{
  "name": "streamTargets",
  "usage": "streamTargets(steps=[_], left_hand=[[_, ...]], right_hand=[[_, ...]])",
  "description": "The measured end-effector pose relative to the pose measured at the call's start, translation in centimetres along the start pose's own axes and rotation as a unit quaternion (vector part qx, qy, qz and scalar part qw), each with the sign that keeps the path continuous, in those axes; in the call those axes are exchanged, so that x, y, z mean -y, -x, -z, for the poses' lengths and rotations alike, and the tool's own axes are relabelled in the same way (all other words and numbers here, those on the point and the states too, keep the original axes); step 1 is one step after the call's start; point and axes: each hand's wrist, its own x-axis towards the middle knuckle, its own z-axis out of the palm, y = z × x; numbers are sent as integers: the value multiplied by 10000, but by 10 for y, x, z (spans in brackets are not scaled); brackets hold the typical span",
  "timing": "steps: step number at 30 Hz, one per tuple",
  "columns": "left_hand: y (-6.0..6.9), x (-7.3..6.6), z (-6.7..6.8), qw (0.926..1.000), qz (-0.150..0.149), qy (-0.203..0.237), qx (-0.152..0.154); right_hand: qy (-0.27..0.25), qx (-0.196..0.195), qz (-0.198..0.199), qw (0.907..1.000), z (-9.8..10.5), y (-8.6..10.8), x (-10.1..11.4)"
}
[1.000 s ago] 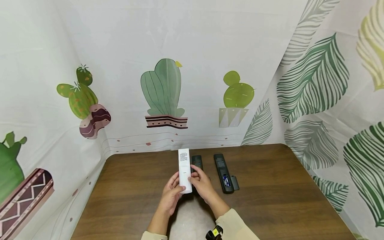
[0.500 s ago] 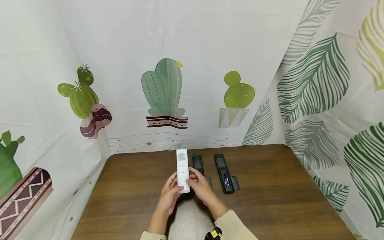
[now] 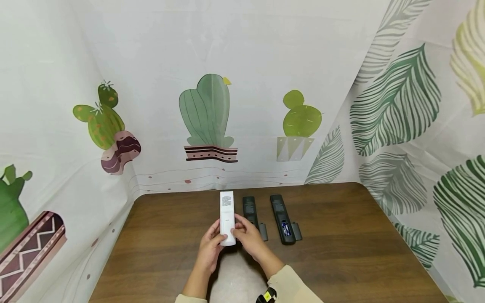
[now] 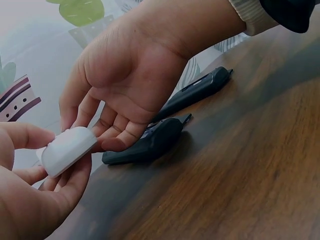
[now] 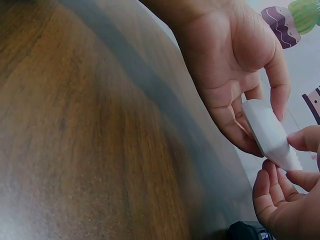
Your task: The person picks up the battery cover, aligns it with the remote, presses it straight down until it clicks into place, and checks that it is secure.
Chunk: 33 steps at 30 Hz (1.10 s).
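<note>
A white remote control [image 3: 227,212], its labelled back turned up, is held above the table between both hands. My left hand [image 3: 209,248] grips its lower left side, thumb lying on the back. On the other side my right hand [image 3: 250,240] pinches the remote, with the thumb on its lower back. Seen end-on in the left wrist view, the white remote [image 4: 69,150] sits between the fingers of both hands. The right wrist view shows the same remote [image 5: 270,132] from its near end. Fingers hide parts of its edges.
Right of the hands lies a black remote [image 3: 249,208], partly hidden by the right hand, with a loose battery cover [image 3: 263,232] beside it. Farther right lies another black remote [image 3: 279,210], its compartment showing blue batteries [image 3: 286,228], next to its cover [image 3: 297,231]. A patterned cloth hangs behind the table.
Both hands have shifted slightly left with the white remote. More of the nearer black remote and its battery cover now shows. The black remotes have stayed put.
</note>
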Motion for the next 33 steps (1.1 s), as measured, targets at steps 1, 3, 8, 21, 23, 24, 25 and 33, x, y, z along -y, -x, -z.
streamTargets(steps=[1, 3, 8, 21, 23, 24, 25, 33], left_hand=[[0, -1, 0, 10000, 0, -3, -16], [0, -1, 0, 10000, 7, -2, -63], [0, -3, 1, 9998, -80, -125, -114], [0, -5, 5, 9972, -91, -653, -357], [-1, -5, 6, 9969, -109, -668, -392], [-1, -4, 6, 9967, -142, -698, -398], [-1, -4, 6, 9965, -165, -706, -417], [1, -5, 8, 9951, -132, -818, -533]], right_hand=[[11, -3, 7, 10000, 0, 0, 0], [76, -2, 24, 10000, -1, 0, 0], [245, 35, -6, 9997, -4, 1, 2], [381, 68, 36, 9992, -13, 6, 15], [447, 49, 20, 9990, -14, 2, 4], [470, 43, 7, 9989, -15, 0, -1], [485, 41, -6, 9988, -15, -2, -6], [438, 138, -12, 9989, -18, -4, -13]])
